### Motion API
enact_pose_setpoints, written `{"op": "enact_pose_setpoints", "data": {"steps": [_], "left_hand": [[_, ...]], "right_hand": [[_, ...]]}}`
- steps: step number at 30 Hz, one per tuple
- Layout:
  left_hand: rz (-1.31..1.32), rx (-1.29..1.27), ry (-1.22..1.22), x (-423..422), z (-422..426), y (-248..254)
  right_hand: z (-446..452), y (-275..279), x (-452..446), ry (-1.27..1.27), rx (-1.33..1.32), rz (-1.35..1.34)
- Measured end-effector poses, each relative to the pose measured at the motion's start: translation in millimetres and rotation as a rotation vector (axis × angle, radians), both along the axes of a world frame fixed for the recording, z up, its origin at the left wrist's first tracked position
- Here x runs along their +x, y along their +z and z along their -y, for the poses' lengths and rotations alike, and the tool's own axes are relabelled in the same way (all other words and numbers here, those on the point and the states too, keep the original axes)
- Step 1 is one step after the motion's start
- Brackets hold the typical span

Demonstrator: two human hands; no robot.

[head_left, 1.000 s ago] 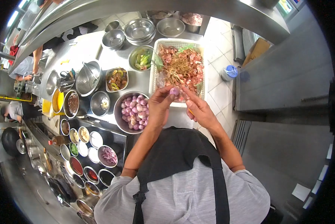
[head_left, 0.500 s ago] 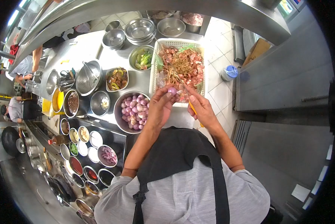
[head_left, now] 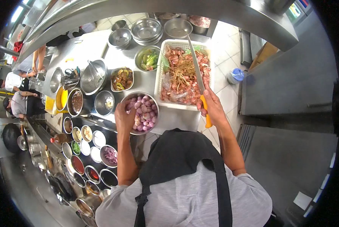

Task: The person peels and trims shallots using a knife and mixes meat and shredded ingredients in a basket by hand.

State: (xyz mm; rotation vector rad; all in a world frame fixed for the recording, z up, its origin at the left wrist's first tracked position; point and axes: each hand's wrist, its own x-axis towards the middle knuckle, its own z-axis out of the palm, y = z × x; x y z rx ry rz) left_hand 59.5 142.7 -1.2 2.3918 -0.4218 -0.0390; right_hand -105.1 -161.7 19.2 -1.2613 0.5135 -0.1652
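My left hand point(head_left: 125, 116) reaches over the left side of a steel bowl of peeled purple onions point(head_left: 146, 113), fingers curled down at the onions; whether it grips one cannot be made out. My right hand point(head_left: 213, 104) is closed on the orange handle of a long knife point(head_left: 195, 62), its blade pointing up and away over a white basket point(head_left: 159, 81). Onion skins and roots point(head_left: 182, 70) fill that basket.
Left of the onions are a small steel bowl point(head_left: 104, 103), a dish of cooked food point(head_left: 122, 79) and a strainer point(head_left: 93, 77). Stacked bowls point(head_left: 146, 30) stand at the back. Sauce containers point(head_left: 77, 165) are lower left. Several people point(head_left: 18, 103) stand far left.
My left hand has moved left from over the basket to the onion bowl. My right hand has shifted slightly right, and the knife now points away. The view has shifted a little.
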Motion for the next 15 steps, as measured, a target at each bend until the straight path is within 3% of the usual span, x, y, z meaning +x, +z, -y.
{"op": "enact_pose_setpoints", "data": {"steps": [2,4,5,7,9,12,14,15], "left_hand": [[0.020,0.059,0.003,1,-5,-11],[0.388,0.130,0.000,-5,11,-11],[0.414,0.057,-0.010,-8,24,-10],[0.222,-0.077,-0.141,1,53,-27],[0.176,-0.086,-0.231,-6,101,-18],[0.208,-0.081,-0.353,9,154,-67],[-0.008,0.196,-0.355,20,178,-105],[-0.002,0.194,-0.358,20,181,-100]], "right_hand": [[2,-5,3,0.041,0.032,0.025],[3,-15,4,0.046,0.045,0.010],[4,-19,4,0.053,0.058,-0.006],[4,-20,5,0.047,0.088,-0.038],[4,-21,7,0.052,0.114,-0.067],[4,-16,4,0.083,0.093,-0.107],[-3,2,1,0.095,-0.086,-0.055],[-3,0,0,0.091,-0.089,-0.049]]}}
